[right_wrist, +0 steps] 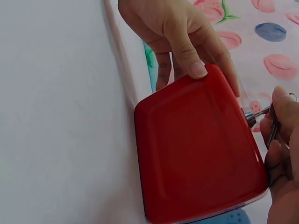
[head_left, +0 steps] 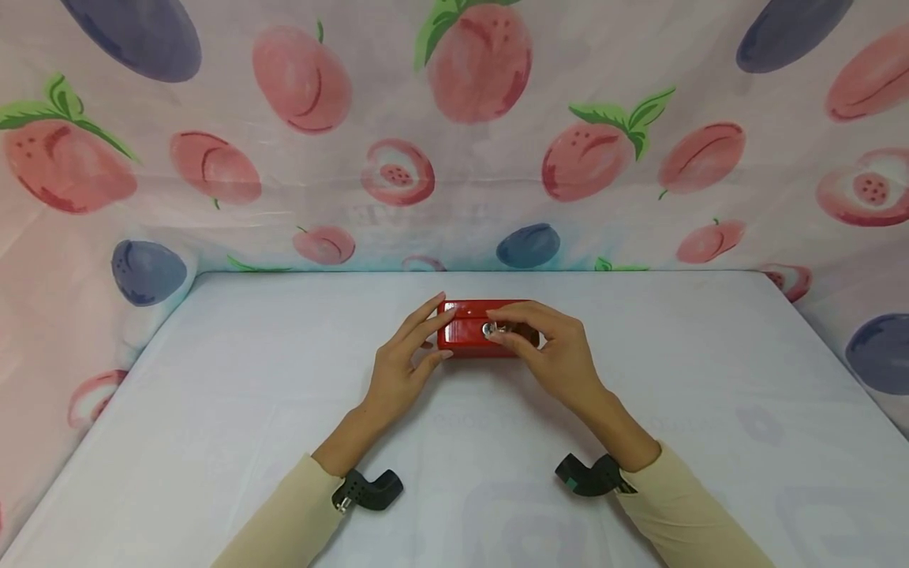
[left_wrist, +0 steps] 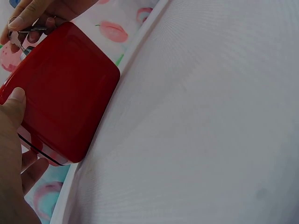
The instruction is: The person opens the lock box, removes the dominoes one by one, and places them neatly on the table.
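At the left, the red box is held by the left hand, with the thumb laid on its near face and the fingers spread about its left end. Should that hold be loosened, the box could be twisted or tipped on the table, since it is stood on a narrow side. Farther right, a key is pinched at the lock by the right hand; if turned at a slant or forced, it could be jammed or pulled out. How deeply it is seated cannot be told. The box is placed between the hands, its left end touched, its upward-facing lock just beside the right fingertips.
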Demonstrator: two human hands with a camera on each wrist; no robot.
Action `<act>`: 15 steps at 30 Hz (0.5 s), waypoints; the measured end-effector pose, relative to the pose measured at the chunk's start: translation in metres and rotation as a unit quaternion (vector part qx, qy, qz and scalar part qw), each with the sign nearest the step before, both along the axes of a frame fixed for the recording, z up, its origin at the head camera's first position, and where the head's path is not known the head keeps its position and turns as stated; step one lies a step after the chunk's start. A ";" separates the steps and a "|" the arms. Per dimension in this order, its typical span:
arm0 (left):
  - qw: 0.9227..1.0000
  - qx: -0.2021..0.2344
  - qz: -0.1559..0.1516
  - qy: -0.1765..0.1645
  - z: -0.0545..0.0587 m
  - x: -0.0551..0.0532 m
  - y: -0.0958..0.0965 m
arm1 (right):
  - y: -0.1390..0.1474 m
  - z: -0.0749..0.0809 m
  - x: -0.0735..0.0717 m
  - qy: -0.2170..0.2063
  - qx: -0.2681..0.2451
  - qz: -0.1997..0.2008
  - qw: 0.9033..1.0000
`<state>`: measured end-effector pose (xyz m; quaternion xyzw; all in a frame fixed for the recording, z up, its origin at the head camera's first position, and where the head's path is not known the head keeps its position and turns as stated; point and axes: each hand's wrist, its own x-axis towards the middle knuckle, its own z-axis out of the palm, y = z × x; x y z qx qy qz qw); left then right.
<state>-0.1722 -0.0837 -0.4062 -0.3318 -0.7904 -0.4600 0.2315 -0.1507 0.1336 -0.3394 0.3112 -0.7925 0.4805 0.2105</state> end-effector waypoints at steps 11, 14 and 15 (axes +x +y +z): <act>1.000 -0.005 0.004 -0.005 0.001 0.001 0.000 | -0.006 0.008 0.008 -0.003 0.004 -0.017 1.000; 1.000 -0.004 0.002 -0.005 0.001 0.001 0.000 | -0.007 0.015 0.012 -0.009 0.019 -0.022 1.000; 1.000 -0.004 0.002 -0.006 0.001 0.001 0.000 | -0.007 0.016 0.012 -0.012 0.025 -0.024 0.999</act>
